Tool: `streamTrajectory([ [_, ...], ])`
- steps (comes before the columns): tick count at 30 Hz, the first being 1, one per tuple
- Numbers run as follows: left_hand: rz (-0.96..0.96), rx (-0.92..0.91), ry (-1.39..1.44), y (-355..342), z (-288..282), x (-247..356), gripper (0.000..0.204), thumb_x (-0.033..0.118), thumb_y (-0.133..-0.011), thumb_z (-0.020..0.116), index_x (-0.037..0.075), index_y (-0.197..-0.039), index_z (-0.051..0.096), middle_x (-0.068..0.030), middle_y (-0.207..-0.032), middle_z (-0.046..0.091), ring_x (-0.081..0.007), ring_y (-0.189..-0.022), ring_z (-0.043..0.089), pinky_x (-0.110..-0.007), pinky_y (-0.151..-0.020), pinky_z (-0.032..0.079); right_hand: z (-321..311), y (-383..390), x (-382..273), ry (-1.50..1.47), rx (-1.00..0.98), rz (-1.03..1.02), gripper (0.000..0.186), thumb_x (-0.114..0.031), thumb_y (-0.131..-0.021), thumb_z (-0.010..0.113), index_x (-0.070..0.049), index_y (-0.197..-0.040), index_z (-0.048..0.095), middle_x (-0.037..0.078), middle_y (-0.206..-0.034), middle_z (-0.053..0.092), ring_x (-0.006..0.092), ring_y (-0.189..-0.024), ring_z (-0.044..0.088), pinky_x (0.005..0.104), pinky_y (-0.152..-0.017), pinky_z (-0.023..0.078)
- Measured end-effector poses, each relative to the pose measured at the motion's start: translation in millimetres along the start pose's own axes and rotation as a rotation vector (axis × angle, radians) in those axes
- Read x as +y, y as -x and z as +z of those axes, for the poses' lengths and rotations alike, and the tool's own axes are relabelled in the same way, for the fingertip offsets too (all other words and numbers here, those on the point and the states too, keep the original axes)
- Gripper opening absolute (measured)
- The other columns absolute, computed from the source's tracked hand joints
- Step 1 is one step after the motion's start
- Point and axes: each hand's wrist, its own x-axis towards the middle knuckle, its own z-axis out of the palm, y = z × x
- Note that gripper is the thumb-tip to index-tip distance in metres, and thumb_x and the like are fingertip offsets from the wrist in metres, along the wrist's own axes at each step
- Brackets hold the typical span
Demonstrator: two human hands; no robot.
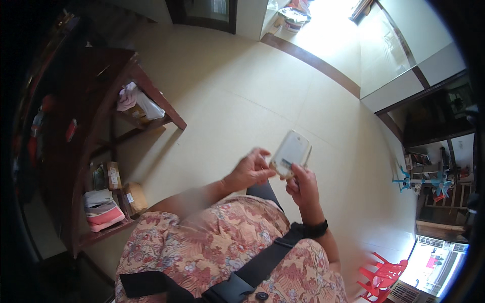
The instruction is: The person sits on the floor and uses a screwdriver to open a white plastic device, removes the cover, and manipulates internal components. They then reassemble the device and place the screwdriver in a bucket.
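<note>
My right hand (303, 184) grips the lower end of a flat white mobile phone (294, 146), its thumb pressed on the face turned up toward me. The phone has rounded corners, a small dark spot near its far end and a dark patch close to the thumb. It is tilted, with its far end pointing away and to the right. Just left of the phone's lower corner is my left hand (249, 170), with its fingers bent and apart. Nothing shows between those fingers; whether a fingertip touches the phone I cannot tell.
At left stands a dark red wooden table (113, 65), with cloths (139, 101), cardboard boxes (135, 198) and a pink-and-white stack (103, 209) on its shelves. Red plastic chairs (381, 275) are at lower right. A blue stand fan (424, 181) is at right. A raised threshold (313, 60) crosses the far doorway.
</note>
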Motion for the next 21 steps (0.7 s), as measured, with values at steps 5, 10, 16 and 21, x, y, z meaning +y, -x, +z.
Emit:
streamTrajectory([
  [5,0.468,0.236,-0.567,30.5,-53.5,98.8,0.042,0.004,-0.077,0.078,0.008,-0.116,0.060,-0.0044,-0.092,0.058,-0.0113,-0.072,0.059,-0.025,-0.062,0.052,77.9,-10.2,-37.9,-0.066,-0.233,0.153,0.030,-0.029,-0.095,0.063,0.001,-0.093,0.059,0.004,-0.062,0.055,0.0041,-0.040,0.034,0.0221,-0.036,0.028],
  [10,0.490,0.311,-0.826,76.0,-73.9,170.6,0.026,0.002,-0.073,0.079,0.009,-0.097,0.072,-0.0055,-0.089,0.056,-0.0157,-0.076,0.060,-0.028,-0.061,0.052,144.9,-7.5,-47.9,-0.258,-0.445,0.408,0.032,-0.034,-0.096,0.061,-0.001,-0.096,0.061,0.010,-0.072,0.064,0.0043,-0.041,0.034,0.0229,-0.036,0.028],
  [16,0.572,0.365,-0.972,154.5,-115.8,193.9,0.019,0.004,-0.072,0.079,0.008,-0.089,0.072,-0.0057,-0.086,0.056,-0.0219,-0.076,0.061,-0.033,-0.063,0.051,223.9,19.2,-8.5,-0.257,-0.511,0.635,0.031,-0.037,-0.096,0.060,-0.006,-0.101,0.060,0.012,-0.075,0.065,0.0045,-0.040,0.031,0.0216,-0.037,0.026],
  [21,0.656,0.288,-1.083,230.4,-139.1,203.6,0.019,0.005,-0.070,0.078,0.007,-0.086,0.070,-0.0047,-0.084,0.057,-0.0232,-0.078,0.061,-0.035,-0.064,0.052,266.1,74.3,33.6,-0.256,-0.496,0.664,0.031,-0.039,-0.096,0.059,-0.009,-0.100,0.058,0.011,-0.073,0.064,0.0045,-0.040,0.031,0.0212,-0.037,0.024],
])
